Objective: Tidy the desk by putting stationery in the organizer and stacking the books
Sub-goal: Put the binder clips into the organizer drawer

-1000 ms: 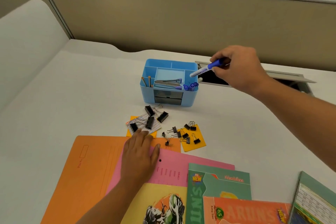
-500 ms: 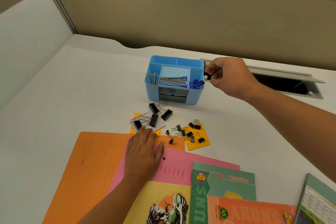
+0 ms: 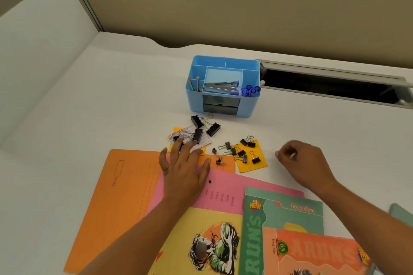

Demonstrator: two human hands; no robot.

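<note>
The white desk (image 3: 89,107) meets a tan partition at the back. At the left an orange folder (image 3: 125,196) lies flat, its right part under a pink folder (image 3: 234,190). The left hand (image 3: 183,172) rests palm down across both folders, fingers straight and spread wide, holding nothing. Its fingertips reach a lined card (image 3: 201,142) lying on an orange sticky pad (image 3: 176,130). Four large binder clips (image 3: 197,135) lie loose on and just beyond that card. Toward the near edge a yellow book (image 3: 190,241) overlaps the pink folder. Behind the clips stands the blue organizer (image 3: 196,105), upright, with two small dark drawers in its front. Two pencils (image 3: 194,83) stand in its left compartment, a stapler (image 3: 221,87) lies across the middle one, and blue markers (image 3: 250,90) stand caps up in the right front one. In front of it and to the right, small binder clips (image 3: 242,153) are scattered, some on a yellow sticky pad (image 3: 252,166), others just left of it. A green book (image 3: 283,214) lies beside the yellow book, partly under an orange-red book (image 3: 312,252). The right hand (image 3: 306,163) hangs over bare desk just right of the yellow pad, fingers curled inward. I cannot tell whether they pinch anything. Behind it, a long cable slot (image 3: 330,87) opens in the desk beside the organizer.
</note>
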